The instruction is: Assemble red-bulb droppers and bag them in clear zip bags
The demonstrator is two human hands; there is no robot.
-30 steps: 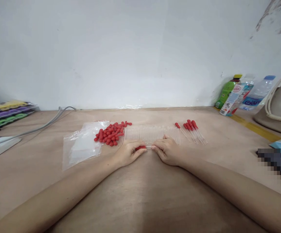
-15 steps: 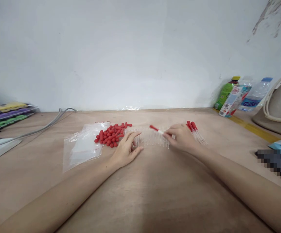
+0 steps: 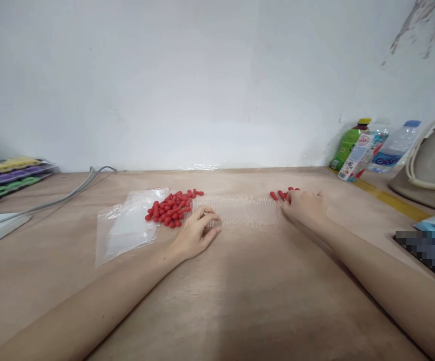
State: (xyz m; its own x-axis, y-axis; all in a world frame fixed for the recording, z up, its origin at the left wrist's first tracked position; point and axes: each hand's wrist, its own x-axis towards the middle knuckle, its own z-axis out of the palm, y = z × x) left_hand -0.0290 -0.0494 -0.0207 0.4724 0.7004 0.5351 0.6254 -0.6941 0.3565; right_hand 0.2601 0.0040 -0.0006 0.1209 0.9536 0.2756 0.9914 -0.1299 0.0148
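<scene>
My left hand (image 3: 198, 233) rests on the table with its fingers curved and apart, holding nothing. Its fingertips are by the left end of a row of clear glass tubes (image 3: 240, 210), laid side by side. Just left of it lies a heap of red rubber bulbs (image 3: 170, 208). At the right, my right hand (image 3: 303, 206) is closed on a dropper (image 3: 273, 195), a glass tube with a red bulb whose tip points up and left. Beyond its fingers show the red bulbs of the other droppers (image 3: 290, 190), their tubes hidden by the hand.
Clear plastic bags (image 3: 127, 225) lie left of the heap. A grey cable (image 3: 78, 190) and packs of coloured items (image 3: 10, 175) are farther left. Bottles (image 3: 353, 145), a hat (image 3: 428, 160) and a dark, pixelated flat object (image 3: 428, 250) stand or lie at the right.
My right hand has moved right with the dropper, from above the tubes to beside the other droppers. The right end of the tube row is now uncovered. My left hand has barely moved.
</scene>
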